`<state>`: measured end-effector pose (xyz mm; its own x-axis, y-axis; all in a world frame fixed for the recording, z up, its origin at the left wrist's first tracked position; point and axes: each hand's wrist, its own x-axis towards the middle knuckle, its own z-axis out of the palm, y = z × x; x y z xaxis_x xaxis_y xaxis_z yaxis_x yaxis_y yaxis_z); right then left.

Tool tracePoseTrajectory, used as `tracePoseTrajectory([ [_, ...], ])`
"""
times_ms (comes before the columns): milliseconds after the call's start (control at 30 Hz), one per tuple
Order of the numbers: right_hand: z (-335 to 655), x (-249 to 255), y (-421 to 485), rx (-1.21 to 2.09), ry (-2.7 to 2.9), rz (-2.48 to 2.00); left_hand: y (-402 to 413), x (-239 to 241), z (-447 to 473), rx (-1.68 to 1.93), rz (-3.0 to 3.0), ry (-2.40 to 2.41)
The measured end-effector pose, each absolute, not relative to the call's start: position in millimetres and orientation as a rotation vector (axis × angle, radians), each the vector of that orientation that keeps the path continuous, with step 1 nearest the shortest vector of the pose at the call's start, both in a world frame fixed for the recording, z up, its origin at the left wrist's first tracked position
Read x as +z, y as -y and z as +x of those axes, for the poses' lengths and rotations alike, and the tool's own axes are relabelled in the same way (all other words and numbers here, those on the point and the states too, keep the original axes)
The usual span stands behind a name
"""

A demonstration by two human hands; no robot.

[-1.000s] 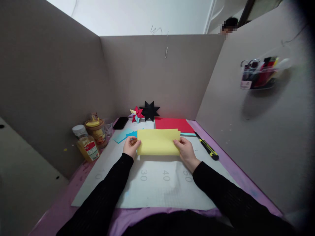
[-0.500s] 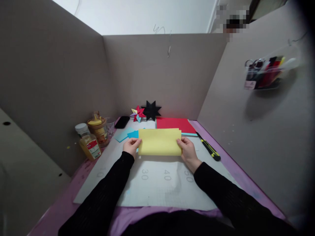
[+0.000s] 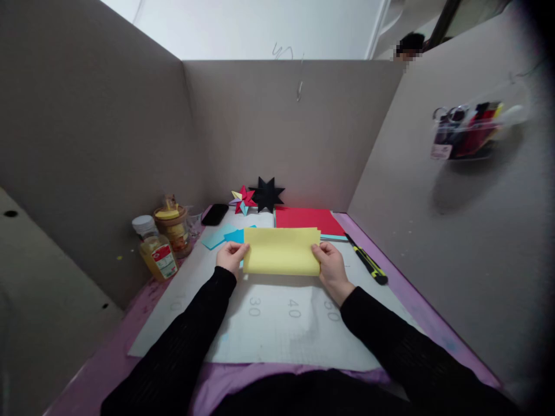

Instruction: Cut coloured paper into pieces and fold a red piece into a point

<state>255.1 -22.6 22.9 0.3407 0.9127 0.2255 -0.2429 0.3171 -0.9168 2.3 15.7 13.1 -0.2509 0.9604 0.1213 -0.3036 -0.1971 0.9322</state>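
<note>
A folded sheet of yellow paper is held up above the white mat, its long side running left to right. My left hand pinches its left edge between thumb and fingers. At the right edge, my right hand grips it the same way, thumb on the near face. Two layers show slightly out of line at the upper right corner. Behind the sheet lie blue paper pieces and a stack of red paper, both partly covered by it.
A yellow and black utility knife lies right of my right hand on the white mat. At left stand a bottle, a jar and a phone. Folded paper stars rest by the back panel. A pouch hangs at right.
Both hands keep their hold on the yellow paper, which stays almost in place. The view has shifted very slightly.
</note>
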Motion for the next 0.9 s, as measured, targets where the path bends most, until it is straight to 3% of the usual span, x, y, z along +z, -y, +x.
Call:
tracePoseTrajectory([
  [900, 257.4, 20.9, 20.9, 0.915, 0.837, -0.917, -17.3, 8.0, 1.6, 1.631, 1.024, -0.958],
])
